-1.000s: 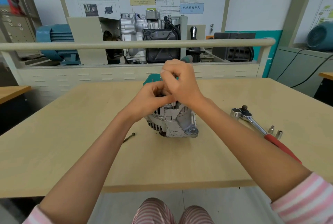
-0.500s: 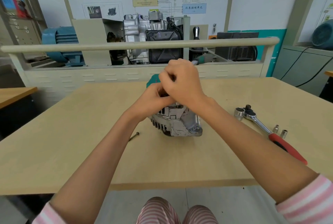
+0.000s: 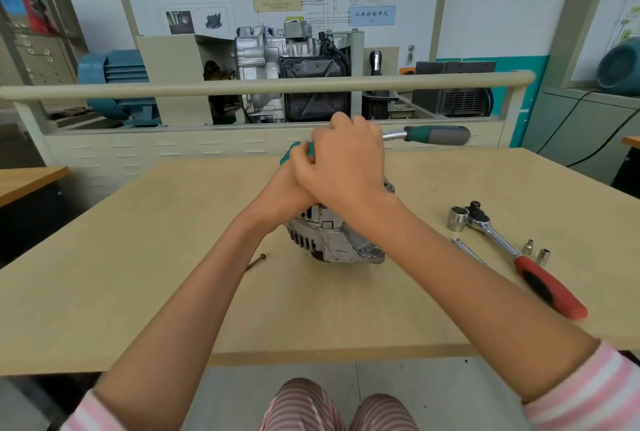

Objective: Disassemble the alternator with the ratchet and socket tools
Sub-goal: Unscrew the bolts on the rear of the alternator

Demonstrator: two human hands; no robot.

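Observation:
The silver alternator (image 3: 332, 240) stands on the wooden table (image 3: 138, 274), its top hidden by both hands. My right hand (image 3: 346, 167) grips the head end of a ratchet whose green-and-grey handle (image 3: 436, 135) sticks out to the right, above the alternator. My left hand (image 3: 284, 195) lies under and to the left of the right hand, its fingers curled round a teal part (image 3: 292, 153) on top of the alternator. What the ratchet sits on is hidden.
A red-handled ratchet (image 3: 550, 288) lies to the right, with a large socket (image 3: 457, 218), an extension bar (image 3: 467, 250) and two small sockets (image 3: 527, 247) (image 3: 544, 255) beside it. A long bolt (image 3: 255, 261) lies left of the alternator. A beige rail (image 3: 138, 89) runs behind the table.
The green-and-grey ratchet handle has swung out to the right from behind my right hand. Both hands stay on top of the alternator.

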